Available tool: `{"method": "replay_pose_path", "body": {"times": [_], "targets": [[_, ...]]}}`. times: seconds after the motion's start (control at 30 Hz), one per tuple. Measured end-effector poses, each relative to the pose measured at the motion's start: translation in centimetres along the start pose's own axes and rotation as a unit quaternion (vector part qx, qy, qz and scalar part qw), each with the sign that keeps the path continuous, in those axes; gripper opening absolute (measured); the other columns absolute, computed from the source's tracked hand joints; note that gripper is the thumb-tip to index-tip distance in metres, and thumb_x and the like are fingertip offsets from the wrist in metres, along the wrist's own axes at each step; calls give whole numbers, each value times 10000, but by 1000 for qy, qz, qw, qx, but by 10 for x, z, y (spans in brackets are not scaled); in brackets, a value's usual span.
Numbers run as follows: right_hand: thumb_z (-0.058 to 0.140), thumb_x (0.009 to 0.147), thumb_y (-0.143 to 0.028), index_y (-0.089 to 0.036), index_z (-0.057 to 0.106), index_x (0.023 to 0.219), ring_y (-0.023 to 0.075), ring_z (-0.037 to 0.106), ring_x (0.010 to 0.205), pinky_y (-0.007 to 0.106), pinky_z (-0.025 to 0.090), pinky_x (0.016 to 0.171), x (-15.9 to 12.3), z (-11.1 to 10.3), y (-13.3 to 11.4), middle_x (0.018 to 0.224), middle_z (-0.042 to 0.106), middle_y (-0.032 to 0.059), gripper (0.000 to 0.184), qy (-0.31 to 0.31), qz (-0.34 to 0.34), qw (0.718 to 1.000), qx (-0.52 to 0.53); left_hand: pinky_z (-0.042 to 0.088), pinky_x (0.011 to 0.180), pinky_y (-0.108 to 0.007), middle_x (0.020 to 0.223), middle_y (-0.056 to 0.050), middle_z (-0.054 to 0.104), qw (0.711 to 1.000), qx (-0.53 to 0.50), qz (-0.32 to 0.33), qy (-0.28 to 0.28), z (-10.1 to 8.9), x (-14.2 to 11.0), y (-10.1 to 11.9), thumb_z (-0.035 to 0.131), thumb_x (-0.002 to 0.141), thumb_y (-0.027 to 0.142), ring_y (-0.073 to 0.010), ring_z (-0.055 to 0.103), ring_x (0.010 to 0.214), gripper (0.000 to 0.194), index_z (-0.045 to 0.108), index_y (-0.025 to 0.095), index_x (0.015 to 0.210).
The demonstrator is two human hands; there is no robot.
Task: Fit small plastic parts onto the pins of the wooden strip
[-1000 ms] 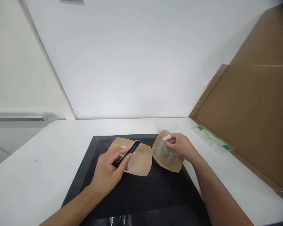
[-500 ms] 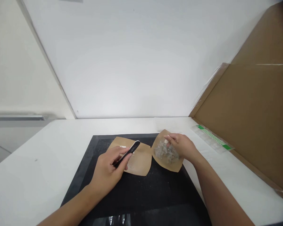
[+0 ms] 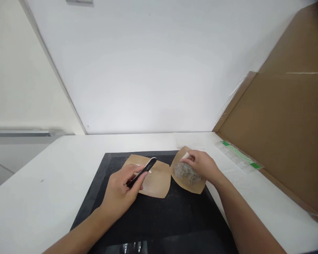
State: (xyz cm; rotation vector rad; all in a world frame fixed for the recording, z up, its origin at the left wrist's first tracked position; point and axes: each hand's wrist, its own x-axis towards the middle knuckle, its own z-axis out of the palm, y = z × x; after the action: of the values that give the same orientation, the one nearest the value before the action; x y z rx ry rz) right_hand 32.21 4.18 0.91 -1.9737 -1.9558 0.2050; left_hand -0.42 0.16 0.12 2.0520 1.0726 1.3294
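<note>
In my left hand is a slim black nail file with a pale edge, pointing up and to the right. That hand hovers over a tan paper sheet bearing a few tiny white bits. My right hand pinches a small whitish piece between thumb and fingertips. Below it, a second tan paper carries a loose heap of greyish, translucent flakes, partly covered by the fingers. What the whitish piece is made of, I cannot tell.
Both papers lie on a black mat on a white table. A clear plastic strip with a green printed band lies at the right, beside a tall brown cardboard panel. A white wall rises behind.
My right hand has shifted slightly left and turned, and the whitish piece now sticks out more clearly from its fingertips. My left hand and the nail file have barely moved.
</note>
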Motion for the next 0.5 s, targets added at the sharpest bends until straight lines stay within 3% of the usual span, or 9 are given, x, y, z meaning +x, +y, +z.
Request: {"method": "replay_pose_path", "body": {"times": [0.1,0.2,0.5], "targets": [[599,949,-607,-222,530,665,181,584,680,294,291,574,-1,4,0,738,668,6,483,7,7,999,-48,538,558,-195,798,7,738,1000,6,7,-2,0,-1,-1,664,986,262,-103,681,580,133,740,218,1087],[700,896,-562,-221,544,691,182,586,706,295,274,587,-2,10,0,795,682,14,428,15,7,997,-72,560,567,-206,897,-22,763,1000,6,22,-2,1,-1,-4,665,984,262,-102,684,581,159,738,205,1113],[771,853,-457,-216,565,709,176,565,690,299,255,604,1,15,-2,818,666,8,348,19,20,996,-85,527,570,-197,779,12,730,998,25,60,15,2,-1,-6,675,980,233,-102,676,588,143,733,210,1109]]}}
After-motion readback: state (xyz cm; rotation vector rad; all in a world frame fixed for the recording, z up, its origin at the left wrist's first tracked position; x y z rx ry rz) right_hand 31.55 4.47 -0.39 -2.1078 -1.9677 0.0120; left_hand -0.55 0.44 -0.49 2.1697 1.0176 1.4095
